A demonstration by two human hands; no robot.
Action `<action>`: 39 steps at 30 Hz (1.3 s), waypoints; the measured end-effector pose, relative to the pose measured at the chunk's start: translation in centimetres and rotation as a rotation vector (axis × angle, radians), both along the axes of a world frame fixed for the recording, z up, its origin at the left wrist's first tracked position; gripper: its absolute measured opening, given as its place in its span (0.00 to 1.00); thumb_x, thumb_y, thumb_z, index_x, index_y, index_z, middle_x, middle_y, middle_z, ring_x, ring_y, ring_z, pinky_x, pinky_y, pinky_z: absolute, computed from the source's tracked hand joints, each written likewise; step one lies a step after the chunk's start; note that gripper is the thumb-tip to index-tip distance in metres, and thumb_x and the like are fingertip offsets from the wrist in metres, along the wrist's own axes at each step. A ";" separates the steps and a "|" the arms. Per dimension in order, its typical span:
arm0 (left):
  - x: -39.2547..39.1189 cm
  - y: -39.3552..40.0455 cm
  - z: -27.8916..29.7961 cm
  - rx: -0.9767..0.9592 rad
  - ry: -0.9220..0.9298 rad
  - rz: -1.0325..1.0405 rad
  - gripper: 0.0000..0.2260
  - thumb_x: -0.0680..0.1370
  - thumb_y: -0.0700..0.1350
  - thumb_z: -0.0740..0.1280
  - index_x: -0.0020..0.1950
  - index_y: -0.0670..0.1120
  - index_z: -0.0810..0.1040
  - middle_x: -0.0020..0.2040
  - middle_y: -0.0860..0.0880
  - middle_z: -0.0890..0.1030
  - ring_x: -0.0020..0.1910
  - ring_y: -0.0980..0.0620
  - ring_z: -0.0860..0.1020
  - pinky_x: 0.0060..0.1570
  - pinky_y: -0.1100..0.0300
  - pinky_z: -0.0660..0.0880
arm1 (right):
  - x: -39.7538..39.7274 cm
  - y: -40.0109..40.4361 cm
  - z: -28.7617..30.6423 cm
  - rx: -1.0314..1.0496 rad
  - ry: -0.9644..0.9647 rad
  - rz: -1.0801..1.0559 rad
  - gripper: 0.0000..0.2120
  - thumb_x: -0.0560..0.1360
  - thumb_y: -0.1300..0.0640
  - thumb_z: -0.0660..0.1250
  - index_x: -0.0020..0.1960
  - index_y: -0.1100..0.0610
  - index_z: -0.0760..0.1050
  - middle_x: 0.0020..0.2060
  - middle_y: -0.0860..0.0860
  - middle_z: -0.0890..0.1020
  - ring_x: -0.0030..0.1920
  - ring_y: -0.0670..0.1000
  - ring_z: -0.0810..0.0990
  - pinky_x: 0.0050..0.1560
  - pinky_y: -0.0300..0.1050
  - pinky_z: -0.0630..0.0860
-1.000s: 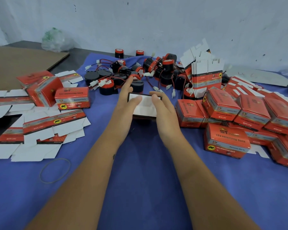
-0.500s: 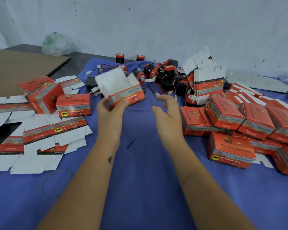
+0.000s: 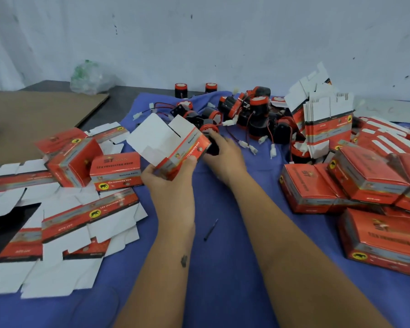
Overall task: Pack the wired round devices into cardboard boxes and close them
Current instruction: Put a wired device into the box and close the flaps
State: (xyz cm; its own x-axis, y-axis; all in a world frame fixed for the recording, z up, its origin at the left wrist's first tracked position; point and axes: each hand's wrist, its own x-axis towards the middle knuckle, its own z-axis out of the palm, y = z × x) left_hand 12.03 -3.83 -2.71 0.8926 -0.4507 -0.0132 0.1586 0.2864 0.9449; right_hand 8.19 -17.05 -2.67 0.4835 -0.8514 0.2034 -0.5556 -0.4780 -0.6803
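My left hand [image 3: 168, 172] grips a red cardboard box [image 3: 180, 150], tilted, its white top flaps standing open. My right hand [image 3: 225, 155] reaches behind the box and its fingers curl round a black round device [image 3: 212, 144] at the near edge of the pile. The pile of black-and-red wired round devices [image 3: 251, 117] with white plugs lies on the blue cloth [image 3: 218, 268] just beyond both hands.
Closed red boxes [image 3: 355, 181] are stacked at the right, more closed boxes [image 3: 115, 171] at the left. Flat unfolded cartons [image 3: 81, 223] lie at the left front, a bundle of flat cartons [image 3: 327, 124] stands behind the right stack. A small dark pin [image 3: 210, 229] lies between my forearms.
The box went from both hands on the cloth to my left hand alone, lifted and tilted. My right hand let go and moved forward onto a black device.
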 end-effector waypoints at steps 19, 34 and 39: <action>-0.3 2.4 0.9 -0.030 0.057 -0.092 0.26 0.75 0.44 0.74 0.66 0.46 0.63 0.56 0.51 0.78 0.59 0.53 0.79 0.63 0.55 0.75 | -9.1 11.3 1.2 0.006 -0.832 -0.180 0.27 0.68 0.61 0.76 0.60 0.46 0.67 0.59 0.50 0.72 0.55 0.41 0.75 0.53 0.32 0.74; -1.0 2.5 1.6 -0.208 0.145 -0.453 0.09 0.80 0.46 0.66 0.57 0.45 0.78 0.49 0.45 0.85 0.45 0.47 0.84 0.45 0.54 0.82 | -11.3 10.1 3.9 -0.368 -1.095 -0.292 0.27 0.73 0.62 0.73 0.68 0.54 0.67 0.62 0.53 0.71 0.59 0.49 0.77 0.50 0.40 0.78; -2.8 1.9 0.7 0.168 -0.283 -0.517 0.36 0.65 0.53 0.80 0.65 0.49 0.64 0.55 0.59 0.76 0.51 0.61 0.77 0.45 0.71 0.75 | -11.9 9.8 4.3 -0.500 -1.049 -0.290 0.26 0.72 0.68 0.71 0.68 0.60 0.69 0.63 0.53 0.67 0.63 0.50 0.73 0.55 0.49 0.79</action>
State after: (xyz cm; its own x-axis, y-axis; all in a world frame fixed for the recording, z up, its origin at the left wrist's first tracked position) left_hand 9.24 -1.93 -1.97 0.5379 -0.8388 0.0841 -0.0266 0.0828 0.9962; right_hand -3.69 -7.28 1.60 -0.3128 -0.6159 0.7231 0.0286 -0.7670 -0.6410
